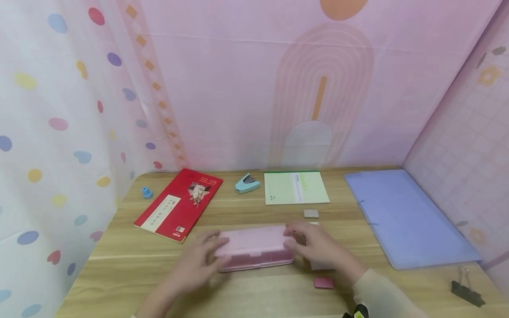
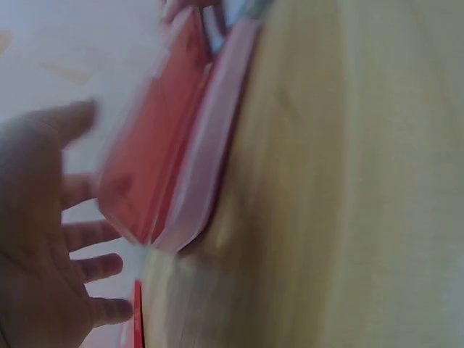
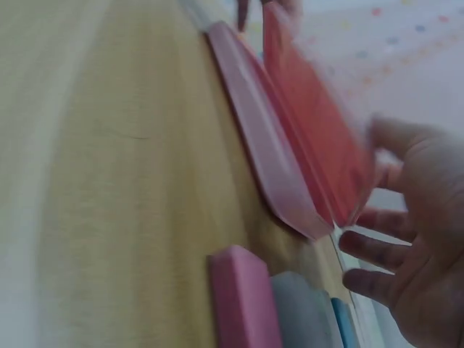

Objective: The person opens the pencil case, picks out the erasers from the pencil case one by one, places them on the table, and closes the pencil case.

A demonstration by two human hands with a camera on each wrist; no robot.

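Note:
A pink pencil case (image 1: 256, 240) lies in front of me, its translucent lid (image 2: 148, 138) raised partway above the pink base (image 3: 264, 145). My left hand (image 1: 199, 260) is at the case's left end, fingers spread; in the left wrist view one fingertip shows through the lid's corner, while the thumb stands apart. At the opposite end my right hand (image 1: 314, 243) has its fingertips at the lid's right edge. In the right wrist view its lower fingers (image 3: 373, 250) reach out loosely beside the case. A pink eraser (image 1: 324, 283) lies close by the right hand.
Farther back are a red book (image 1: 187, 198), a light blue stapler (image 1: 247, 183), a green-edged notebook (image 1: 282, 187) and a grey block (image 1: 311, 213). A small blue item (image 1: 146, 192) stands far left. On the right lie a blue folder (image 1: 413, 216) and a black binder clip (image 1: 467, 292).

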